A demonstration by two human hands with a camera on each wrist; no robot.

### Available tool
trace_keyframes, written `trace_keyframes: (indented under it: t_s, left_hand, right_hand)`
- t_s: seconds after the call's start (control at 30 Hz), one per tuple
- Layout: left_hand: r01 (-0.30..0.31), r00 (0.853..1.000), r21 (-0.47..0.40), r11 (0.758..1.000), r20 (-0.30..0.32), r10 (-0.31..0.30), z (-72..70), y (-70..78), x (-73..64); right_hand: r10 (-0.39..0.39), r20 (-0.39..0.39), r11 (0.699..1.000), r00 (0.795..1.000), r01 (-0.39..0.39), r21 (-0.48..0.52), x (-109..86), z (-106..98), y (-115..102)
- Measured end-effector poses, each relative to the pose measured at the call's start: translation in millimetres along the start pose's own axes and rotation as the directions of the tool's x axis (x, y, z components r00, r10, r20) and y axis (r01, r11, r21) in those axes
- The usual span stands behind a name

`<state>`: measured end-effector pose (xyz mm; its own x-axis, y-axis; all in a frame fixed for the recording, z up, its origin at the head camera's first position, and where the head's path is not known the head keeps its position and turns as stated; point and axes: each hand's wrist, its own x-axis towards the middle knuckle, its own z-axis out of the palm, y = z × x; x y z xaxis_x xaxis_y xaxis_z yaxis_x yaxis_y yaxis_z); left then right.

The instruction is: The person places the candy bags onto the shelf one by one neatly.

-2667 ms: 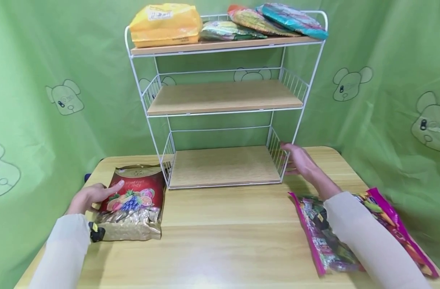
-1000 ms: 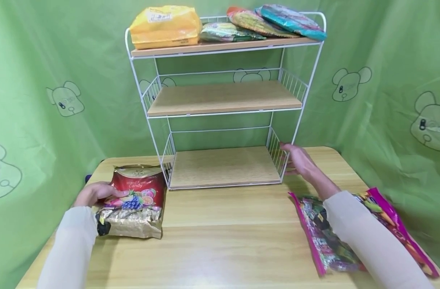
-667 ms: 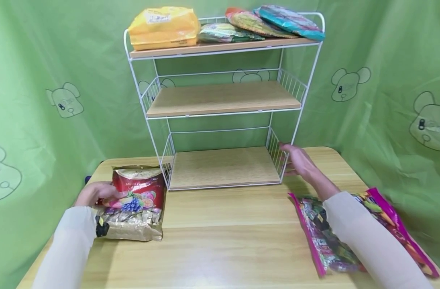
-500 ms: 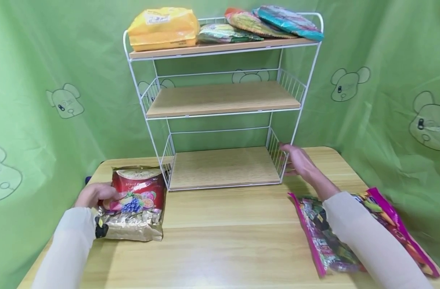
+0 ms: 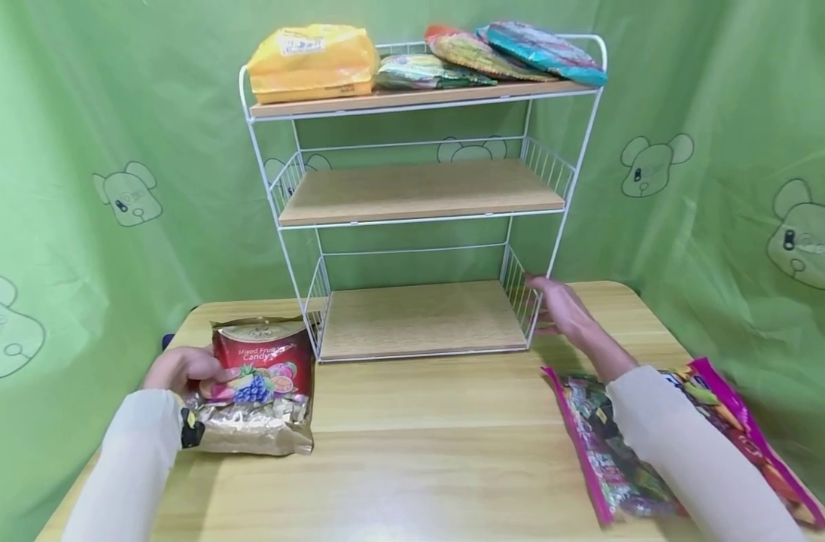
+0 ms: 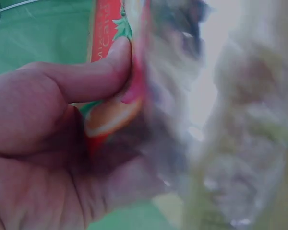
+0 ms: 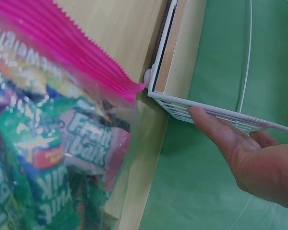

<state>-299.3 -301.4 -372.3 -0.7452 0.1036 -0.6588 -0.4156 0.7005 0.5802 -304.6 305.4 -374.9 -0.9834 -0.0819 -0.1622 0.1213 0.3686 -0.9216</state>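
Observation:
A red and gold bag of mixed fruit candy (image 5: 263, 403) lies on the table left of the white wire shelf rack (image 5: 422, 354). My left hand (image 5: 189, 369) grips its left edge, thumb on the printed face and fingers underneath; in the left wrist view the thumb (image 6: 93, 79) presses beside the fruit picture. My right hand (image 5: 561, 309) holds the rack's right side low down, its thumb across the front upright. The right wrist view shows the fingers (image 7: 216, 132) against the outer side of the wire grid.
Pink-edged bags of candy (image 5: 589, 444) lie at the table's right, partly under the right sleeve. On the rack's top board stand a yellow bag (image 5: 311, 68) and several flat bags, one of them blue (image 5: 544, 49). A green curtain (image 5: 717, 248) encloses the table.
My left hand has moved right onto the edge of the candy bag, and its thumb has come down on the front. The right hand has stayed at the rack. The view has tilted slightly.

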Motion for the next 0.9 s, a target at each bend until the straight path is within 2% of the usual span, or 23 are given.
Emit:
trace_keyframes:
  t_s: [0.27,0.5,0.8,0.9]
  left_hand:
    - [0.002,1.000,0.019,1.000,0.023,-0.002,-5.7,-7.5,5.0]
    - [-0.055,0.998,0.017,0.998,0.044,0.054,-4.6,-6.6,6.2]
    - [-0.090,0.995,0.022,0.996,-0.034,0.091,-7.8,8.3,-2.7]
    - [-0.129,0.990,0.028,0.991,-0.057,0.130,-8.9,12.0,-5.7]
  right_hand:
    - [0.015,-0.001,0.999,1.000,-0.015,0.030,3.7,0,2]
    - [0.019,-0.005,1.000,1.000,-0.019,0.020,3.7,0,3]
    - [0.020,-0.011,1.000,1.000,-0.020,0.023,1.2,-1,3]
    - [0.020,-0.010,1.000,1.000,-0.019,0.020,0.7,-1,3]
